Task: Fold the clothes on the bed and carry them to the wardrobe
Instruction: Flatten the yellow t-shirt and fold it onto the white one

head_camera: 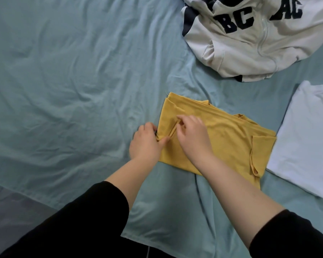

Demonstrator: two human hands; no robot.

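Note:
A mustard-yellow T-shirt point(224, 138) lies partly folded on the pale blue bed sheet point(73, 81), in the middle of the view. My left hand point(145, 142) pinches the shirt's left edge between thumb and fingers. My right hand point(192, 135) lies on top of the shirt, its fingertips pinching a raised crease of yellow fabric just right of the left hand. A short sleeve of the shirt sticks out at its right side.
A cream zip-up sweatshirt point(250, 40) with dark letters lies crumpled at the top right. A folded white garment point(306, 138) rests at the right edge, touching the yellow shirt. The sheet's hem and the bed's edge point(37, 198) run along the lower left.

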